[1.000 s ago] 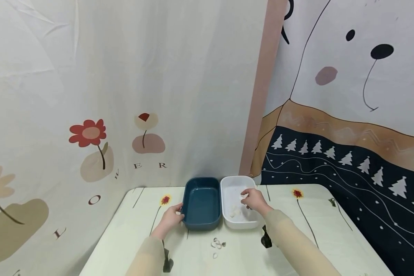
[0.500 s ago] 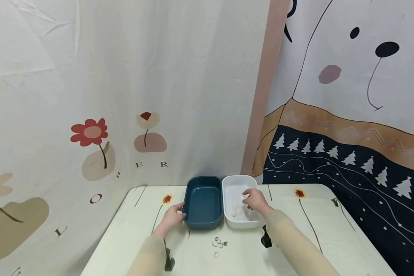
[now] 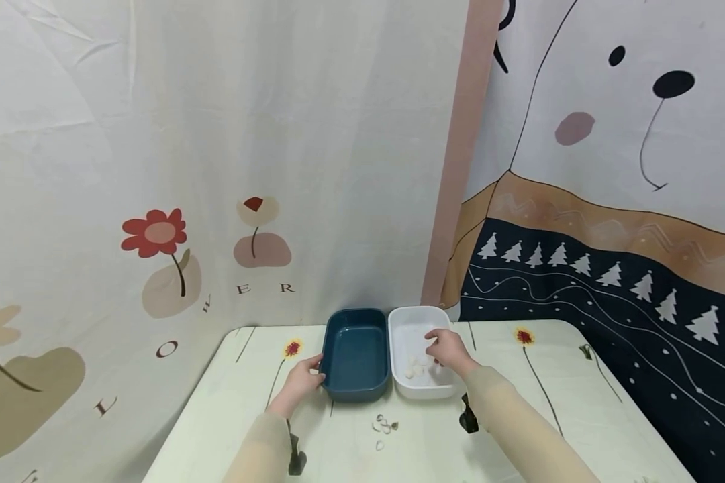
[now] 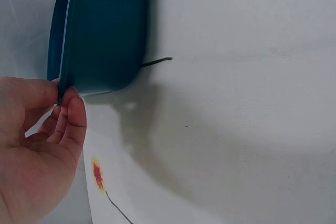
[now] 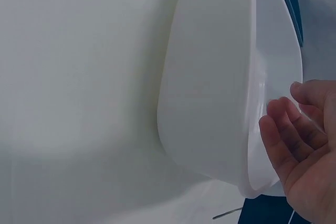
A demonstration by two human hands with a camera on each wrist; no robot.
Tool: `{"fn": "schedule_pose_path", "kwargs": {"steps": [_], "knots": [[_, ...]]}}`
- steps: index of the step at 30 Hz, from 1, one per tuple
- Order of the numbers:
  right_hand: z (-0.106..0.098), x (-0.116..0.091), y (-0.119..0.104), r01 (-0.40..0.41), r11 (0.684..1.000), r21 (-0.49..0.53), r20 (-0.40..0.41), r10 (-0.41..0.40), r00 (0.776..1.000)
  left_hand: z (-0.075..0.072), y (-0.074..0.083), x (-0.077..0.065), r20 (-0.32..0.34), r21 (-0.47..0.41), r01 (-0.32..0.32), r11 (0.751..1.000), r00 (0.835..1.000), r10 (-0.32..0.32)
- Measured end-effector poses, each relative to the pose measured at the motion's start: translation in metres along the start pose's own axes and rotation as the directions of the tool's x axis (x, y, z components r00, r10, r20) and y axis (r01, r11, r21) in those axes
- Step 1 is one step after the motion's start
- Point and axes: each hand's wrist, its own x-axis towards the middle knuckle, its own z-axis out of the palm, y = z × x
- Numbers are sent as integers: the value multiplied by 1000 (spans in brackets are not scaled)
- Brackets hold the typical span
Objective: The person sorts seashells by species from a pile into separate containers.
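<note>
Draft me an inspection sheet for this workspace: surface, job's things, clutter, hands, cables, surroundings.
Surface: pale tabletop with printed flowers.
Job's things: teal tub and white tub, side by side; whitish pieces, too small to identify, inside the white tub.
Clutter: small ring-like pieces on the tabletop, nearer the person.
Hands: left hand pinches the teal tub's rim; right hand at the white tub's opening, nothing visibly held.
Cables: nothing seen.
Surroundings: flower-print drape behind; animal-face drape to the right.

Allows passage over the counter [image 3: 425,446] at six o'clock from the white tub [image 3: 425,391]; meets the blue tub [image 3: 355,362] at nine, hanging cloth [image 3: 350,168] at twelve, the right sleeve [image 3: 519,422] at four.
</note>
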Motion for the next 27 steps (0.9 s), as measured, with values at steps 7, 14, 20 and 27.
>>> {"fn": "schedule_pose_path", "kwargs": {"steps": [7, 14, 20, 27], "knots": [[2, -10, -11, 142, 990, 19, 26, -142, 990, -2, 0, 0, -2, 16, 11, 1000, 1000, -11], [9, -33, -21, 262, 961, 83, 57, -267, 962, -2, 0, -1, -3, 20, -1, 1000, 1000, 1], [15, -53, -26, 336, 935, 111, 96, -347, 933, -1, 2, -3, -4, 20, -2, 1000, 1000, 2], [27, -77, -30, 393, 915, 92, 142, -402, 904, 1, 2, -1, -4, 18, 4, 1000, 1000, -4]]}}
